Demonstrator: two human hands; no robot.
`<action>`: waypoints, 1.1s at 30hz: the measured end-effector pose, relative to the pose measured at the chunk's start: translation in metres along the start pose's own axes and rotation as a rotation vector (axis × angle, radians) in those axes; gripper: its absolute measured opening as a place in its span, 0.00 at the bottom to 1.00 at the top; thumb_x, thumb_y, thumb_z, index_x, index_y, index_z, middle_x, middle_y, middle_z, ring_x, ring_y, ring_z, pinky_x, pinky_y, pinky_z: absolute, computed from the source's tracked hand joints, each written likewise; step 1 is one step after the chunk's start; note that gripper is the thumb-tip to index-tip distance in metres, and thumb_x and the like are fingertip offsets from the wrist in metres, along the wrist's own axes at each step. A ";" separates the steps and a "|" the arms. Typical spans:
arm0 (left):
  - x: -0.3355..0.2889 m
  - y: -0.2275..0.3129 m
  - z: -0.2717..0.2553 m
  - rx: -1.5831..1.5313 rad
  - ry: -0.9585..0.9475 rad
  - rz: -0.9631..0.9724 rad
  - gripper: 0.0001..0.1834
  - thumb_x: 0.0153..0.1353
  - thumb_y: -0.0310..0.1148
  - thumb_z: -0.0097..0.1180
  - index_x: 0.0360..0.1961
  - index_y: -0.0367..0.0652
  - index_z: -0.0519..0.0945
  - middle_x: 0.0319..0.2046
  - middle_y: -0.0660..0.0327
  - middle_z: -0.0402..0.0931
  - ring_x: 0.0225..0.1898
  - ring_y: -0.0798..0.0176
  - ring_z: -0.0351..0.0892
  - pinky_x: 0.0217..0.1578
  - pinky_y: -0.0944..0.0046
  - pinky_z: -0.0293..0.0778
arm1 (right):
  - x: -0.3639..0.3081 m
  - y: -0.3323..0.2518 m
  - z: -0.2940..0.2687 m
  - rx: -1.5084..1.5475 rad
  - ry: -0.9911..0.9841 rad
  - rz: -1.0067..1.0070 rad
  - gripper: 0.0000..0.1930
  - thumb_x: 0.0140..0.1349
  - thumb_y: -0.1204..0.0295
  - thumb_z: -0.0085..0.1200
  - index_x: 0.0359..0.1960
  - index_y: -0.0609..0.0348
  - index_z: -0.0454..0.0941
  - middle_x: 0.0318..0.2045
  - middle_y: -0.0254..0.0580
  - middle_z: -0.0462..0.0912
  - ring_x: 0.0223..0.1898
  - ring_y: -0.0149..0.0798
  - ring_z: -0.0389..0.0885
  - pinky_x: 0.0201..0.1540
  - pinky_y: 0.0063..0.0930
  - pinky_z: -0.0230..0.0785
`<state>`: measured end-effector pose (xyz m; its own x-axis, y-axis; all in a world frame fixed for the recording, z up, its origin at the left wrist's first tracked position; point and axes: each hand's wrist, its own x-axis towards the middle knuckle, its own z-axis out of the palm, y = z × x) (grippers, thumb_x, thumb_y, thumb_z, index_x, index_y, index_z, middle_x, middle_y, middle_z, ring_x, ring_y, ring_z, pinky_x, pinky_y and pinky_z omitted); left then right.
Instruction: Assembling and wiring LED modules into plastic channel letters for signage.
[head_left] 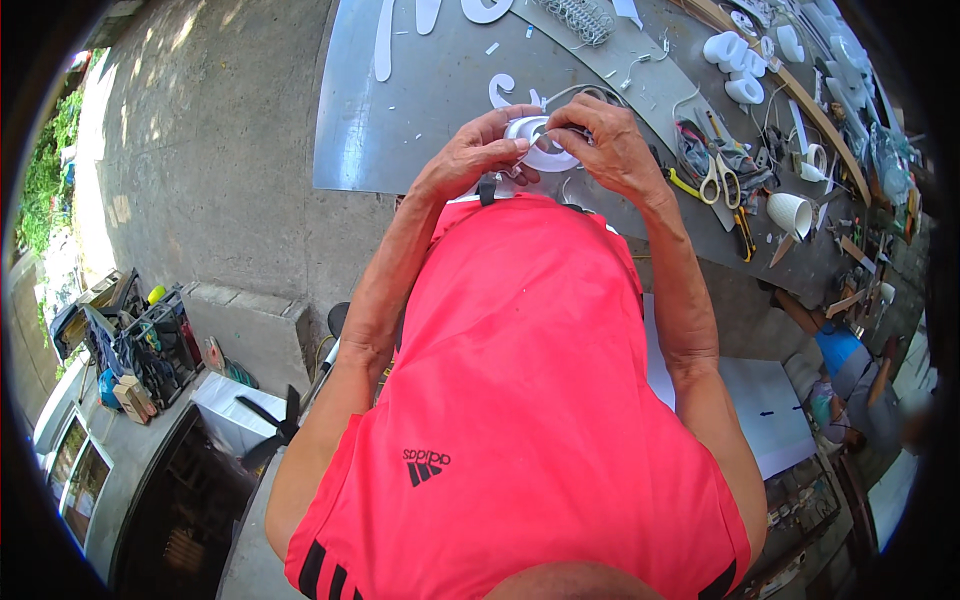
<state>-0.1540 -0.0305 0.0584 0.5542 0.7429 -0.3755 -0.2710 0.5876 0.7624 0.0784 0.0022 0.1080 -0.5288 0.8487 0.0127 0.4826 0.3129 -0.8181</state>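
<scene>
A white, curved, ring-shaped piece [556,162] is held close to my body, at the near edge of the metal-topped table. My left hand [482,152] grips its left side, thumb over the near face and fingers beneath. Over the ring's middle, my right hand [612,148] is closed in a pinch; what sits between its fingertips is too small to tell. A narrow pale strip [532,147] shows between the two hands. Just beyond them lies a white curled cut-out [501,91] on the table.
Scissors [720,181] and a yellow-black cutter knife [744,234] lie to the right. Near them are a white cup-shaped piece [790,215], white foam-like letters [735,62], wires and scraps. A wooden strip [815,115] crosses the table. Another person [850,355] is at the far right.
</scene>
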 end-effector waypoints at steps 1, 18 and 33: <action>-0.001 0.002 0.001 0.020 -0.009 -0.006 0.34 0.70 0.39 0.60 0.72 0.39 0.64 0.48 0.56 0.81 0.38 0.62 0.86 0.41 0.64 0.82 | 0.000 0.000 0.000 0.009 -0.010 0.011 0.08 0.63 0.72 0.59 0.38 0.64 0.84 0.34 0.46 0.83 0.33 0.46 0.84 0.39 0.36 0.74; 0.012 -0.005 -0.010 0.097 0.153 0.116 0.29 0.66 0.29 0.63 0.68 0.36 0.72 0.51 0.53 0.83 0.42 0.62 0.86 0.42 0.60 0.87 | 0.036 -0.001 0.002 -0.042 -0.064 0.082 0.10 0.65 0.70 0.61 0.42 0.64 0.82 0.33 0.45 0.85 0.32 0.39 0.83 0.38 0.33 0.75; 0.017 -0.003 -0.009 -0.029 0.268 0.108 0.22 0.68 0.26 0.55 0.63 0.31 0.76 0.51 0.48 0.83 0.48 0.57 0.87 0.44 0.54 0.89 | 0.048 0.012 -0.009 0.012 -0.091 0.094 0.10 0.68 0.70 0.58 0.44 0.63 0.85 0.34 0.47 0.87 0.35 0.42 0.84 0.41 0.34 0.75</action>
<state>-0.1513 -0.0170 0.0450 0.2945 0.8575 -0.4218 -0.3415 0.5067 0.7916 0.0649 0.0505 0.1041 -0.5428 0.8318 -0.1162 0.5248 0.2278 -0.8202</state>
